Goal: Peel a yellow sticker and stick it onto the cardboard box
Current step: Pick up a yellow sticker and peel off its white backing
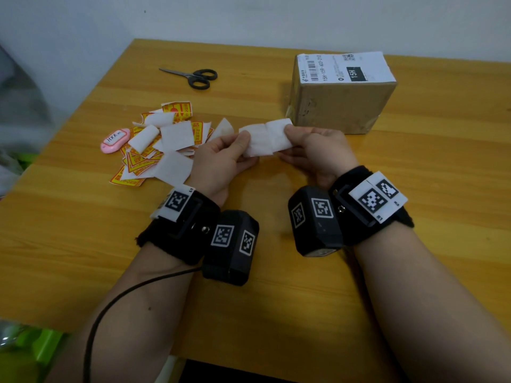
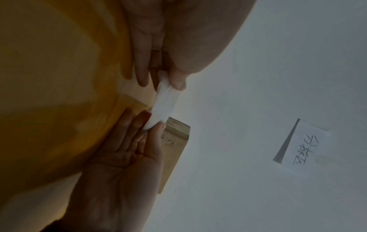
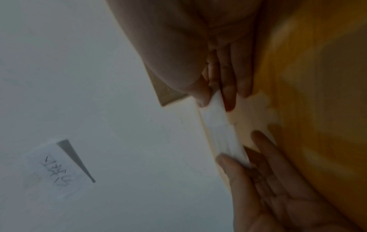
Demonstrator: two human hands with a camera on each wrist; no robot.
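Observation:
Above the wooden table (image 1: 276,299) both hands hold one white sticker piece (image 1: 265,138) between them. It shows two white flaps offset at a crease, and no yellow print is visible on it. My left hand (image 1: 246,146) pinches its left end with thumb on top. My right hand (image 1: 287,139) pinches the right end. The left wrist view shows the left thumb and fingers (image 2: 178,81) clamping the white strip (image 2: 164,103). In the right wrist view the white strip (image 3: 222,130) runs between both hands. The cardboard box (image 1: 340,100), with a white label on top, stands just behind the right hand.
A pile of yellow-and-red stickers and white backings (image 1: 163,145) lies left of the hands, with a pink tag (image 1: 114,140) at its left edge. Black scissors (image 1: 193,76) lie at the back. A handwritten paper note (image 2: 301,144) hangs on the wall.

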